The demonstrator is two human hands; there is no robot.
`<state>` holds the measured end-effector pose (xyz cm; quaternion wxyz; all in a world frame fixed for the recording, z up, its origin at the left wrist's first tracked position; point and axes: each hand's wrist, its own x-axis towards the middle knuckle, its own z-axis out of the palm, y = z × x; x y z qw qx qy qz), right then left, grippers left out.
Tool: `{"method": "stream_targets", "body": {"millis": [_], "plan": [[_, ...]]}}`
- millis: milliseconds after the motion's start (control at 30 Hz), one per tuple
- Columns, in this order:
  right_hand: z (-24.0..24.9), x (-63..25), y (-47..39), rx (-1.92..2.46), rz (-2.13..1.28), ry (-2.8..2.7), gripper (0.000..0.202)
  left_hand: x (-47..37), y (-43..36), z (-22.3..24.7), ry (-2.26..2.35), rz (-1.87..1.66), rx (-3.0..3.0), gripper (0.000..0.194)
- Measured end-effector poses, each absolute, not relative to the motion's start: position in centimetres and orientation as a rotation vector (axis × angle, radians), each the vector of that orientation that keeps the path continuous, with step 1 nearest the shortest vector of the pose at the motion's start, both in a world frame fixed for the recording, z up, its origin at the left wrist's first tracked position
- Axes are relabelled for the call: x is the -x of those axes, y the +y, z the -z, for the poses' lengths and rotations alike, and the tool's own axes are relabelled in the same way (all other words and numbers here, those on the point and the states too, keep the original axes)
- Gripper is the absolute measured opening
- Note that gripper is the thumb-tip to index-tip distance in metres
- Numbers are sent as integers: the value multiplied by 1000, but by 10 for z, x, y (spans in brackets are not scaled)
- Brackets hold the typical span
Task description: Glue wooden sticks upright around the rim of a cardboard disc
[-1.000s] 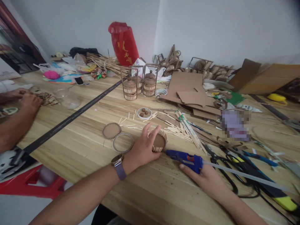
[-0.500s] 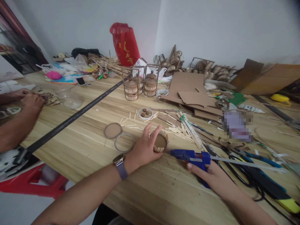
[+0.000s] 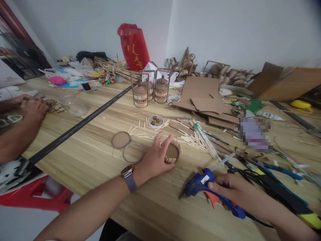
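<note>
My left hand [image 3: 156, 155] grips the near-left side of a small round basket [image 3: 173, 154]. The basket has a brown base and a wall of short upright wooden sticks; my palm and fingers hide part of it. To the right and nearer me, my right hand [image 3: 227, 187] holds a blue glue gun [image 3: 200, 182] with an orange trigger. Its nozzle points down and left, low over the tabletop, and a pale glue stick [image 3: 224, 161] pokes out of its back. Left of my left hand lie an open ring [image 3: 133, 152] and a brown disc with a ridged rim [image 3: 121, 139].
Loose short sticks [image 3: 193, 140] lie beyond the basket, near a shallow dish [image 3: 155, 121] of brown beads. Finished lidded baskets in frames [image 3: 139, 95] stand farther back. Pliers [image 3: 283, 169] and cables crowd the right. At left, another person's hands [image 3: 35, 106] work over small pieces.
My right hand has turned the glue gun and drawn it down toward me, so the nozzle has swung away from the basket. My left hand stays put on the basket.
</note>
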<state>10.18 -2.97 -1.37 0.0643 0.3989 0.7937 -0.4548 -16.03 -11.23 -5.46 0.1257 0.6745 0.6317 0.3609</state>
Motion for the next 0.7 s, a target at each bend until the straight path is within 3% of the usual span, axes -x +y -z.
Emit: {"method": "stream_targets", "body": {"millis": [200,333,433,700], "plan": [[3,-97,-12,-1276,555,2900,40,160,-112,56,1847,-1046,-1953,105],[4,-74,3,-1090,258,3019,25,160,-113,54,1856,-1036,-1949,104],[9,-49,17,-1009,35,3043,28,160,-113,54,1852,-1043,-1944,104],[21,-8,35,-1071,-104,2997,23,160,-112,54,1856,-1041,-1956,106]]}}
